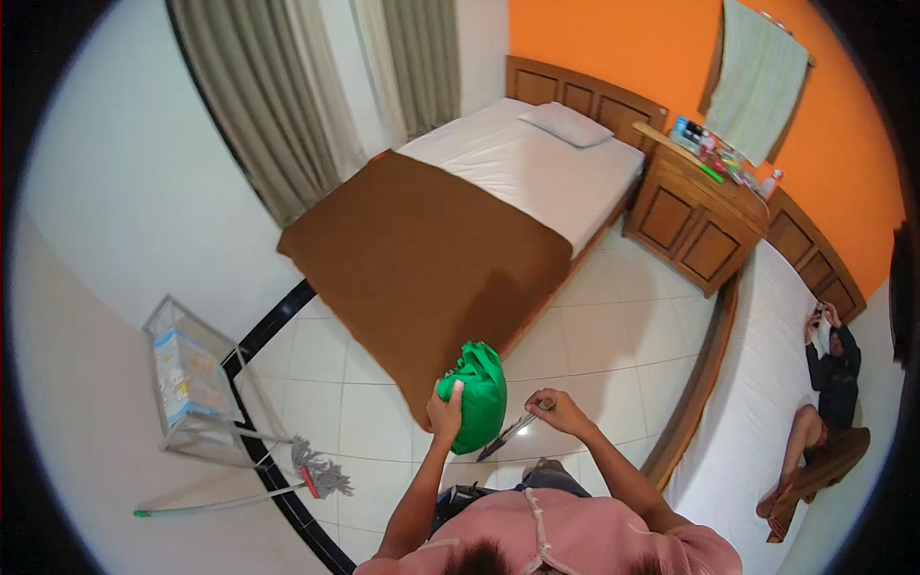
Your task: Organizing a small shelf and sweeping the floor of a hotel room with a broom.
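My left hand [446, 415] is closed around a bulging green fabric bag [483, 406], its gathered top pointing away from me. The bag hangs above the foot of the bed, near the corner of a brown blanket [431, 251]. To its right, my right hand [564, 412] grips the top end of a slim handle [516, 429]. This handle slants down and left, ending in a dark bluish part near the tiled floor; the bag partly overlaps that area, and I cannot tell what tool it is.
A bed with a white sheet [532, 169] and pillow [566, 123] stands ahead. A wooden cabinet [690, 215] bears bottles and small items. On a second bed [740, 381] at right, a person [837, 381] reclines. At left are a metal rack [194, 424] and a string mop [316, 474].
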Available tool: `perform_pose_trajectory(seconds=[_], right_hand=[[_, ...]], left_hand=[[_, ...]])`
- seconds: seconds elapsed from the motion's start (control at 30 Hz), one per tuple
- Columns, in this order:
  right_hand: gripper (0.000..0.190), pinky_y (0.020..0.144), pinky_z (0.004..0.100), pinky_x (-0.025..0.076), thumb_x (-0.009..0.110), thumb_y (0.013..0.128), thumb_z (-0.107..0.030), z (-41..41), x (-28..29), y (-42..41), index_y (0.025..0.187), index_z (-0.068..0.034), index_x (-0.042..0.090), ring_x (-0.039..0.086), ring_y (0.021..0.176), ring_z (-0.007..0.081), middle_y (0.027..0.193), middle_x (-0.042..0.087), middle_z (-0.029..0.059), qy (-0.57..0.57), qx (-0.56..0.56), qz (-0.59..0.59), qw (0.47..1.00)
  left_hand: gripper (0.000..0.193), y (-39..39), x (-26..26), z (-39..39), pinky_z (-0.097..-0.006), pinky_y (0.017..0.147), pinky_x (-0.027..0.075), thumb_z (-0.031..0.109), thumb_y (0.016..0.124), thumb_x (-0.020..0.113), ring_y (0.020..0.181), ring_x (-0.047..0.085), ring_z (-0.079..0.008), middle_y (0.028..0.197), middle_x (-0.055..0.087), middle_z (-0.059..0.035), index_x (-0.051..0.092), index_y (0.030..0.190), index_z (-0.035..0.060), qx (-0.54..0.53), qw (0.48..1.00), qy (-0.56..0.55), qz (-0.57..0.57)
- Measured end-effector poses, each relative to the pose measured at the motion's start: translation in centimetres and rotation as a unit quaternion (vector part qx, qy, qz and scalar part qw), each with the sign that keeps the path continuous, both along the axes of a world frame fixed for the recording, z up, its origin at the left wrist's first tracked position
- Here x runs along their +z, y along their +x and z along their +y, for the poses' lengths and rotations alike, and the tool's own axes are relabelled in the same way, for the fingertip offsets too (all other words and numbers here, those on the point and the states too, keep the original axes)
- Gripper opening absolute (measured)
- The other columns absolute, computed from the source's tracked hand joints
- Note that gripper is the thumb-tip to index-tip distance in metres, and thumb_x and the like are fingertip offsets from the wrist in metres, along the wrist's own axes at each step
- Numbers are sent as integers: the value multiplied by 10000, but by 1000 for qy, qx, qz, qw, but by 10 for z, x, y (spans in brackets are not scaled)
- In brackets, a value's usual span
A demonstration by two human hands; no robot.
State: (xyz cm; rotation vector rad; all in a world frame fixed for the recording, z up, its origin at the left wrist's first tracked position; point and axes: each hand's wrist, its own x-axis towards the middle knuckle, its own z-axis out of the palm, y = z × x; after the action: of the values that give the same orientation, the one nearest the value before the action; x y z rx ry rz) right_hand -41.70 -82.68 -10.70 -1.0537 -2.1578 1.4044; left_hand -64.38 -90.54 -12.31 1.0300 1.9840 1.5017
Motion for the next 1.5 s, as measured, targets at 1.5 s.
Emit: perform_pose_trajectory(seconds=[1.5], right_hand=[[364, 660, 381, 454, 692, 696, -326, 1003, -199, 313, 821, -10, 563, 591, 755, 325, 770, 605, 183, -4, -55, -118, 991]], left_hand=[[382, 426, -33, 833, -304, 717, 421, 327, 903, 446, 784, 510, -151, 854, 582, -78, 558, 970, -32, 213, 968, 17, -130]])
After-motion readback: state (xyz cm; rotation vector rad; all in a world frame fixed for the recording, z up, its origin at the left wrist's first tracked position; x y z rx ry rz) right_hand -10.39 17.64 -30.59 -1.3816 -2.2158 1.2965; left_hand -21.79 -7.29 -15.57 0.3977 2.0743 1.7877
